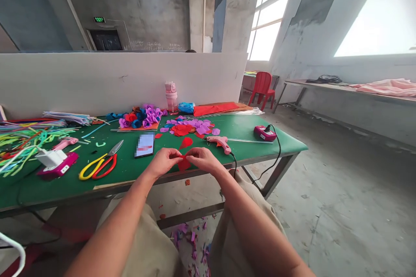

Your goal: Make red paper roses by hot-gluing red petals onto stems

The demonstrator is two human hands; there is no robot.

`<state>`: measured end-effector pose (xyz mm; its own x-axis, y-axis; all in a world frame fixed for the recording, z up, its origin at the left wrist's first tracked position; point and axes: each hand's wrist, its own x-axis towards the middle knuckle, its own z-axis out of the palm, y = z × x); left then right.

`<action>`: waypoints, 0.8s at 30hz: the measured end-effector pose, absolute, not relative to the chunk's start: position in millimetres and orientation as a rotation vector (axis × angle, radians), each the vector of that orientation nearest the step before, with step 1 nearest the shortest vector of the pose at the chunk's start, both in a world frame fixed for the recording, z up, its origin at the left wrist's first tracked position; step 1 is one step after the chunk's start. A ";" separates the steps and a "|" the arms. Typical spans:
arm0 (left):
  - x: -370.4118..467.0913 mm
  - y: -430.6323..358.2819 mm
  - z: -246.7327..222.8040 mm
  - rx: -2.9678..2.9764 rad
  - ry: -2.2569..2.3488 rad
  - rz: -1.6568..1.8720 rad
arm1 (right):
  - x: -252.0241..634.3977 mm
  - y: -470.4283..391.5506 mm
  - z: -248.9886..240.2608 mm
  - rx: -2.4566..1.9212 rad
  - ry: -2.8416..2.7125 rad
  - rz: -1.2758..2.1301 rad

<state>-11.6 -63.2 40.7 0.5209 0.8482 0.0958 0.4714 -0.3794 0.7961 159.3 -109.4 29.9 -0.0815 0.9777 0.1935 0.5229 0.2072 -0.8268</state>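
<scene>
Between my two hands, near the front edge of the green table (234, 123), is a red paper petal (183, 164). My left hand (165, 161) pinches it from the left, and my right hand (202, 159) pinches it from the right; the fingertips nearly meet. Just beyond them lies a loose red petal (186, 142). A pink glue gun (219, 143) rests to the right of my right hand. Farther back is a pile of purple petals (203, 126) mixed with red ones (180, 130). To the left of my left hand lies a phone (144, 145).
Scissors (105, 160), a pink power strip (58, 166) and a second glue gun (65, 143) lie left. Finished paper flowers (141, 117) and a pink bottle (171, 96) stand behind. Another power strip (264, 133) with a black cord sits right. Paper scraps (193, 242) litter the floor.
</scene>
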 end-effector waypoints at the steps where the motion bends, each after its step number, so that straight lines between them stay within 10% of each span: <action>1: -10.3 -63.7 40.1 2.039 1.066 0.647 | 158.8 -109.0 28.6 -1.440 -1.720 0.732; 24: -1.4 -63.8 40.9 1.597 0.838 1.076 | 168.8 -97.6 29.9 -1.214 -0.997 0.836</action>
<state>-1.4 -63.8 40.9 0.3649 0.8990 0.2420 0.0147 -0.2655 0.9640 168.8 -97.6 29.9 0.3543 0.9211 0.1616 0.0019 0.1722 -0.9851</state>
